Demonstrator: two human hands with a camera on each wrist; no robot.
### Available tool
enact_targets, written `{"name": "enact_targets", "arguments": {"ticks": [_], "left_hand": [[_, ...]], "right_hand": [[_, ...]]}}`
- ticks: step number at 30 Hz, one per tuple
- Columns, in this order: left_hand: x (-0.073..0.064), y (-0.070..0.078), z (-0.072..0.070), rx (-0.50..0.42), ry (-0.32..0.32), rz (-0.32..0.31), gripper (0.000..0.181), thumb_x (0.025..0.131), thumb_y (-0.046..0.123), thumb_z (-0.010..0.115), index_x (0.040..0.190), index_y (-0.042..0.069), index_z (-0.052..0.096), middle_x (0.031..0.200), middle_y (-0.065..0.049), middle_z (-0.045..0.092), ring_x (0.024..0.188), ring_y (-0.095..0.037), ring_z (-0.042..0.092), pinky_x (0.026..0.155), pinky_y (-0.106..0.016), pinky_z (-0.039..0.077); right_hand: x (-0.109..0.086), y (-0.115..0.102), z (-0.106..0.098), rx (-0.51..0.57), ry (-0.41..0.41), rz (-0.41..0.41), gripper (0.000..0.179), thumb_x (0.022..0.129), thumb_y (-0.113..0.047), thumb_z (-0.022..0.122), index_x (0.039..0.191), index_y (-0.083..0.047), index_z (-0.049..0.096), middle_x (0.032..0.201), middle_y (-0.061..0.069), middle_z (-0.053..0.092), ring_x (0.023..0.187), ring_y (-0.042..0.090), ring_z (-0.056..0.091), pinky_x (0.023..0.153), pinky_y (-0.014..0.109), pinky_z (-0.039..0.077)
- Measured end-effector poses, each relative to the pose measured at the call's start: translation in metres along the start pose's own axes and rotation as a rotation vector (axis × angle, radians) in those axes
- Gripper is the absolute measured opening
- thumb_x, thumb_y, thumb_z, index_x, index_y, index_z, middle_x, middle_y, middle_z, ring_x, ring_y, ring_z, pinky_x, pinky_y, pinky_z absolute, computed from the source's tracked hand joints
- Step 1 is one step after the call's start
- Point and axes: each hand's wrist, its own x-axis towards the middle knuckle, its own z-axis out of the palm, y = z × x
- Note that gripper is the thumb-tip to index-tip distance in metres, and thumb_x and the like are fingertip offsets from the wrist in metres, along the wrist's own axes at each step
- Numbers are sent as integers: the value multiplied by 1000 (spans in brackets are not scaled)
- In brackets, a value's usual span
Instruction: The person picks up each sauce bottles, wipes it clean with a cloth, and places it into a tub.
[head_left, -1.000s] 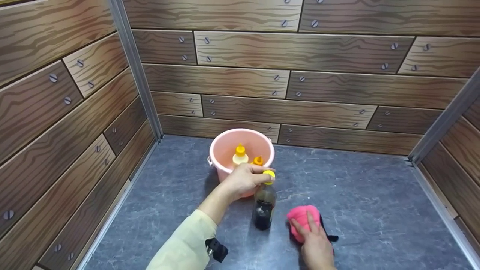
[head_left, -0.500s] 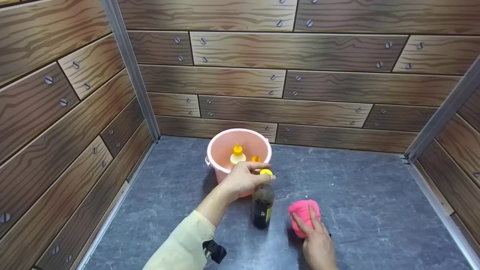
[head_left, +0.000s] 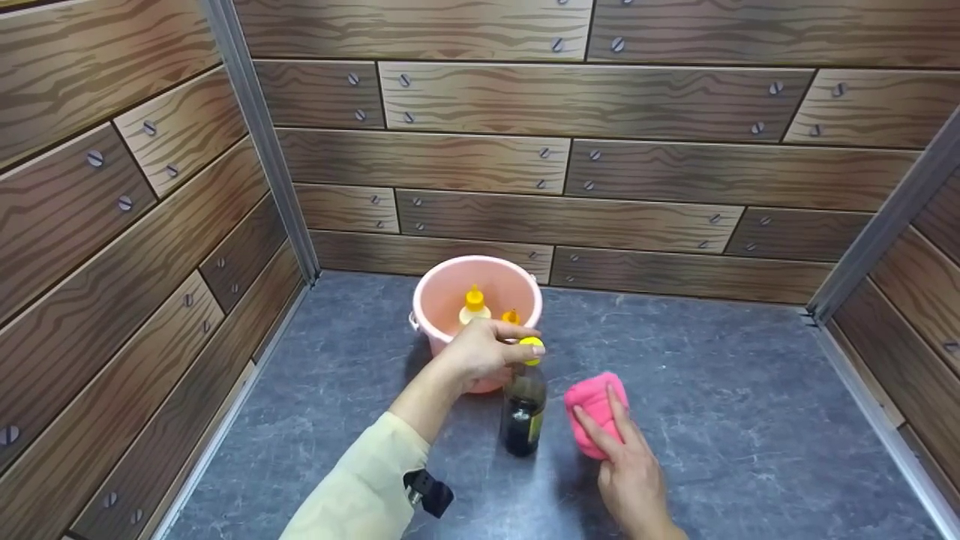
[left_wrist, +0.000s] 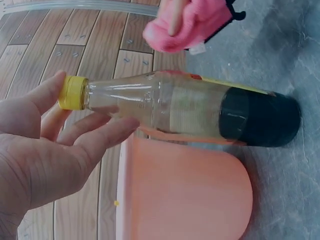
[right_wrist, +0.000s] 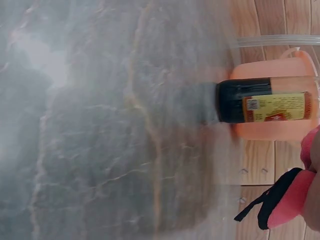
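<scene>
My left hand pinches the yellow cap of a glass bottle, part full of dark liquid. The bottle stands upright on the grey floor, and its yellow label faces the right side. My right hand grips a folded pink cloth, two fingers stretched over its top. A black edge and strap show on the cloth in the right wrist view. The cloth is beside the bottle, a short gap away.
A pink bucket stands just behind the bottle. Inside it are a squeeze bottle with a yellow nozzle and an orange nozzle top. Wood-patterned walls with metal corner strips enclose the floor on three sides.
My right hand has moved up and left with the pink cloth, nearer to the bottle. My left hand keeps its pinch on the cap while the bottle's label has turned more into view.
</scene>
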Motion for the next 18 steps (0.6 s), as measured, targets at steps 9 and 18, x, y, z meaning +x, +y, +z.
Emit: {"name": "enact_targets", "arguments": {"ticks": [9, 18], "left_hand": [[0, 4, -2, 40, -55, -17, 32, 96, 15, 81, 127, 11, 78, 106, -6, 78, 97, -22, 71, 96, -47, 59], [1, 5, -1, 37, -63, -22, 32, 96, 15, 81, 127, 11, 78, 119, -7, 75, 108, -23, 72, 100, -47, 57]], "right_hand": [[18, -14, 1, 104, 65, -184, 88, 57, 19, 60, 131, -26, 78, 154, 16, 56, 125, 37, 63, 89, 45, 57], [36, -28, 4, 145, 33, -243, 89, 59, 20, 61, 132, -29, 77, 157, 12, 54, 131, 34, 61, 93, 44, 58]]}}
